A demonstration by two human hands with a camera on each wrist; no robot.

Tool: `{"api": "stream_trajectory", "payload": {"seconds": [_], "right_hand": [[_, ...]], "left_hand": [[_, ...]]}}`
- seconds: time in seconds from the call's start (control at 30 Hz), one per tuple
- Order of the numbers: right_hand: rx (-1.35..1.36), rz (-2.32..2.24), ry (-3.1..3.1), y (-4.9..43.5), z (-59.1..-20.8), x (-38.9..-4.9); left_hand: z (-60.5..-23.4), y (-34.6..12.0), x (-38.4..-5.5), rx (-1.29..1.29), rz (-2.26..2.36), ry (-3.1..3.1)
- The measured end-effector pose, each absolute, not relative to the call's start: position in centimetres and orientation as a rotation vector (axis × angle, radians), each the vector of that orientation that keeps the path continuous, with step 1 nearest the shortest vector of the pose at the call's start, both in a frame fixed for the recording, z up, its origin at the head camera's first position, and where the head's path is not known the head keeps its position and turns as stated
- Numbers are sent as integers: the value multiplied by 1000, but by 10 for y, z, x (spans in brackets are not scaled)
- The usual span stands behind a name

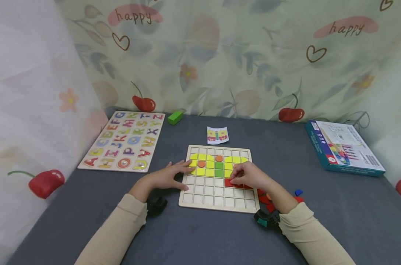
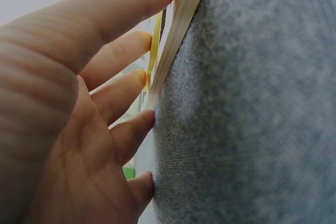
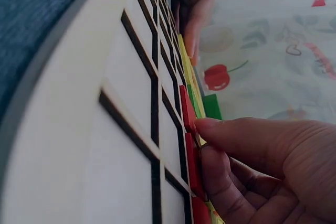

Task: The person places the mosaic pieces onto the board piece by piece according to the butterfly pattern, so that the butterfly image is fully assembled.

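The right hand (image 1: pixel 250 176) pinches 1 red tile (image 1: pixel 227 182) near its right side; the tile lies at the left end of the red row (image 1: pixel 248 187) on the board (image 1: pixel 217 208), whose left edge the left hand (image 1: pixel 165 176) touches, fingers spread.

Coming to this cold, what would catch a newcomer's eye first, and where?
Probably the yellow tiles on the grid board, mid-picture in the head view, with the right hand touching the red tiles just below them. Next, perhaps, the colourful letter board to the left, then the curtain behind, with "happy" showing twice.
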State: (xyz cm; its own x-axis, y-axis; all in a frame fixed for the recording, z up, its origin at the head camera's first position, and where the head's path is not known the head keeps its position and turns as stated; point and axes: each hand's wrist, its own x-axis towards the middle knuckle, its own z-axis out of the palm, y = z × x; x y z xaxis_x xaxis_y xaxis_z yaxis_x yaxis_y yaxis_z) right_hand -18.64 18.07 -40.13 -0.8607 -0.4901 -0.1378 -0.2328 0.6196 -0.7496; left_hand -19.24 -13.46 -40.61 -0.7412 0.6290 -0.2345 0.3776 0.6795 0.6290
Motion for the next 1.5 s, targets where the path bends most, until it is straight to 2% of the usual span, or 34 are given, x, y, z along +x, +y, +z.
{"api": "stream_trajectory", "payload": {"seconds": [0.63,1.1,1.5], "right_hand": [[-412,-1145,2585,228,-394,-176],[-278,-1127,2568,293,-386,-156],[-403,-1079,2490,315,-396,-146]], "left_hand": [[-402,-136,-191,783,787,2459],[-401,-136,-191,796,789,2453],[-404,-134,-192,794,781,2455]]}}
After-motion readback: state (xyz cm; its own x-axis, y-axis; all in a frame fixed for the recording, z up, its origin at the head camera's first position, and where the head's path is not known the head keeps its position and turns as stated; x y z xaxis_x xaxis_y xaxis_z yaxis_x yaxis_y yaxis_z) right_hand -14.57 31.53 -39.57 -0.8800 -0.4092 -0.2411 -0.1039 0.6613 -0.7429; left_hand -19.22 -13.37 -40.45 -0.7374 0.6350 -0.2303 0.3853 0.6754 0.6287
